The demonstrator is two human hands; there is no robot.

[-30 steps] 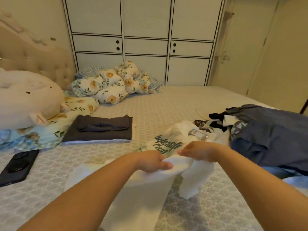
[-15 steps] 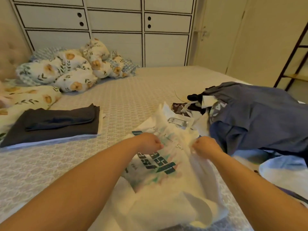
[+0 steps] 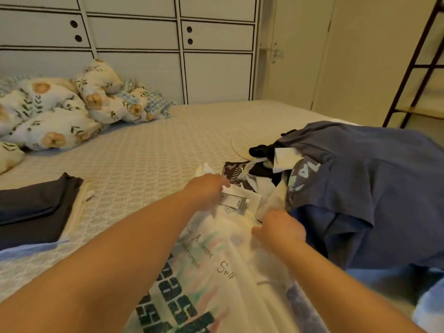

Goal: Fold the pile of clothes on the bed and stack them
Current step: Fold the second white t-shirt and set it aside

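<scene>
Both hands reach forward over a white printed T-shirt (image 3: 230, 272) spread across the lower middle of the frame on the bed (image 3: 149, 150). The left hand (image 3: 206, 189) rests near the shirt's collar end, its fingers curled down onto the cloth beside a small sewn neck label (image 3: 234, 202); it looks to be gripping the fabric there, though the fingertips are hidden under the hand. The right hand (image 3: 280, 228), a little lower and to the right, is bunched with its fingers curled into the shirt's edge, apparently pinching it just beside the unfolded heap. By the look of it the shirt is being laid flat and squared up for its first fold, so this garment is barely begun. At the left edge of the frame lies a folded stack (image 3: 36, 212): dark grey pieces on top, a cream layer and a pale blue one showing underneath, which suggests a few items are done. At the right the unfolded pile (image 3: 360, 188) is still large, with a slate-blue garment draped over navy cloth, black and patterned pieces tucked at its upper left, and pale blue fabric at the lower right; I judge the task well short of halfway. On the shirt, thin script reads "Authentic" and "Self", and the bold dark-green block letters below are upside down and partly covered by the forearm, so unreadable. The neck label's print is too small to read. Pale letters on the grey garment in the pile show "AL" or similar.
</scene>
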